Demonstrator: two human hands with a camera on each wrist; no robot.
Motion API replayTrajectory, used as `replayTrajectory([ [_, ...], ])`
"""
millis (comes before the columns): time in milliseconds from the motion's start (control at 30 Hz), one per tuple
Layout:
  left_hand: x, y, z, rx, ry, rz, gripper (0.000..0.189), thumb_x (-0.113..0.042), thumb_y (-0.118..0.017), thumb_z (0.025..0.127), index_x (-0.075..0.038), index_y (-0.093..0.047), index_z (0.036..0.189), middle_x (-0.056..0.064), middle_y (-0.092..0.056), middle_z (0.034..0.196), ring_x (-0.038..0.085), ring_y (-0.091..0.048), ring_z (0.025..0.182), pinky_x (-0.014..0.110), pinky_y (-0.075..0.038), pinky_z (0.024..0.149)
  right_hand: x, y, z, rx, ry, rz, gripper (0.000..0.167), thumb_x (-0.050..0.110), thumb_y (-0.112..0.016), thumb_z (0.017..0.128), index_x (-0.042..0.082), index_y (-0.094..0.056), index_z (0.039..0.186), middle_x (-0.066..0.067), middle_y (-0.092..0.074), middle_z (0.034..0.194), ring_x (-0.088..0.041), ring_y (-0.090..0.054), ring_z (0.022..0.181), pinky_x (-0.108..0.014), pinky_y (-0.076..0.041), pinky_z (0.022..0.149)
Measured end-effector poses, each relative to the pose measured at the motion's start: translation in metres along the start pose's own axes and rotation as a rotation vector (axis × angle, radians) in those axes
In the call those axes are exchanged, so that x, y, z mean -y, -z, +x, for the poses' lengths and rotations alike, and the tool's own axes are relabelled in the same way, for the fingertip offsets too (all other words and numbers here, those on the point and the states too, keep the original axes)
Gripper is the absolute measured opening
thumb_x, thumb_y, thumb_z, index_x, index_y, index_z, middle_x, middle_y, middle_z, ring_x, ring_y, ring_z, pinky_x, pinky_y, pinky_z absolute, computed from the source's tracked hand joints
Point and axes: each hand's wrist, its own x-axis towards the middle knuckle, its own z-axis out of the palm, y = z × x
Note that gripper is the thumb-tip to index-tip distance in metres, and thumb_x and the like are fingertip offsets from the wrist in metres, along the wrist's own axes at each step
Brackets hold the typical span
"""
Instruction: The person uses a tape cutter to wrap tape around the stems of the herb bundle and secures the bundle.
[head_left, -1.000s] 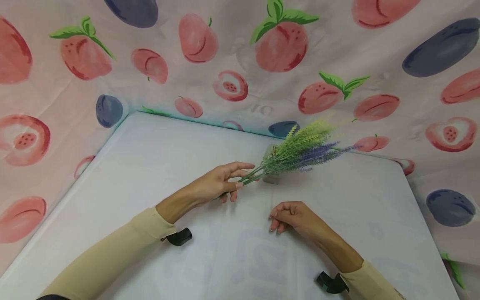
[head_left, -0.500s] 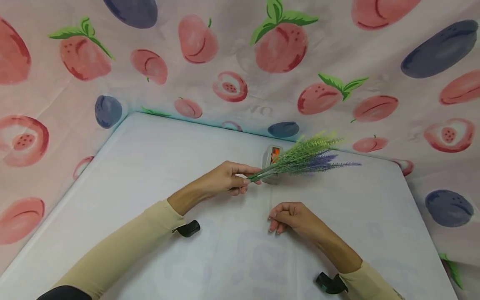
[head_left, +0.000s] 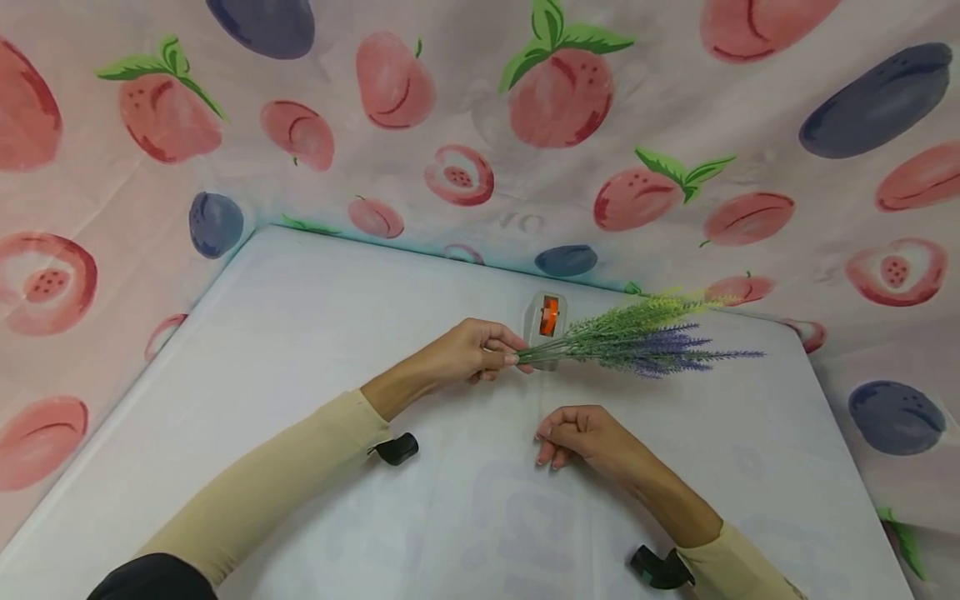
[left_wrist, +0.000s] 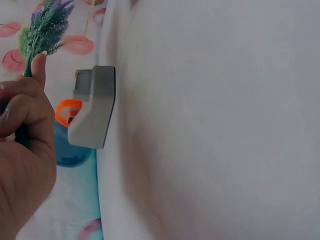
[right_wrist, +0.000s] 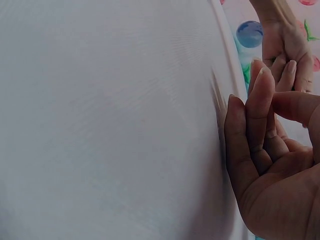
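By their stems, my left hand (head_left: 480, 350) grips a bunch of artificial flowers (head_left: 637, 337), green with yellow and purple lavender-like spikes. The bunch points right, over the far part of the table. In the left wrist view the fingers wrap the stems, and the flower heads (left_wrist: 44, 32) show beyond the thumb. Behind the stems stands a grey tape dispenser (left_wrist: 102, 107) with an orange roll (head_left: 550, 316), partly covered by the stems in the head view. My right hand (head_left: 577, 437) holds nothing; its fingers hang loosely curled near the table, in front of the flowers.
A white-covered table (head_left: 360, 283) spreads beneath both hands. Around its back and sides hangs a pink curtain (head_left: 465, 100) printed with peaches and dark plums. Black wrist cameras (head_left: 397, 448) sit under both cuffs.
My left hand has moved right with the flowers, which have swung lower and now point nearly level to the right. More of the tape dispenser shows. The right hand has stayed put.
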Motion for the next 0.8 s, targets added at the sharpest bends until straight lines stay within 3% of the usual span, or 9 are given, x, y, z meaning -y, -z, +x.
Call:
replayTrajectory([
  [233,0.012,0.005,0.011,-0.001,-0.018,-0.009,0.025,-0.005,-0.06,0.102,-0.001,-0.067,0.125,0.027,-0.071,0.114,0.014,-0.043,0.056,0.025,-0.03,0.051,-0.001,0.0,0.0,-0.002,0.0,0.01,0.03,0.02,-0.062,0.103,-0.01,-0.065,0.108,-0.01,-0.075,0.086,-0.014,-0.068,0.072,-0.03,-0.058,0.072],
  [300,0.014,0.006,0.013,-0.013,-0.017,-0.004,0.025,-0.005,-0.062,0.101,-0.001,-0.069,0.124,0.031,-0.07,0.108,0.013,-0.044,0.056,0.025,-0.031,0.051,-0.001,0.0,-0.001,-0.003,0.001,0.01,0.031,0.02,-0.062,0.103,-0.01,-0.065,0.108,-0.01,-0.075,0.086,-0.014,-0.068,0.072,-0.03,-0.058,0.072],
  [633,0.019,0.008,0.024,-0.031,-0.002,0.015,0.018,-0.005,-0.067,0.097,0.0,-0.073,0.113,0.022,-0.075,0.105,0.013,-0.047,0.054,0.025,-0.032,0.049,-0.001,0.001,0.0,-0.002,0.012,-0.002,0.031,0.02,-0.061,0.103,-0.01,-0.065,0.108,-0.009,-0.075,0.085,-0.013,-0.068,0.072,-0.03,-0.058,0.072],
  [800,0.02,0.007,0.028,-0.033,0.023,0.028,0.016,-0.006,-0.068,0.096,-0.001,-0.074,0.111,0.023,-0.075,0.103,0.013,-0.05,0.054,0.025,-0.034,0.05,-0.002,-0.001,0.0,-0.001,0.013,-0.001,0.031,0.021,-0.061,0.103,-0.009,-0.066,0.108,-0.009,-0.075,0.085,-0.014,-0.068,0.072,-0.03,-0.058,0.073],
])
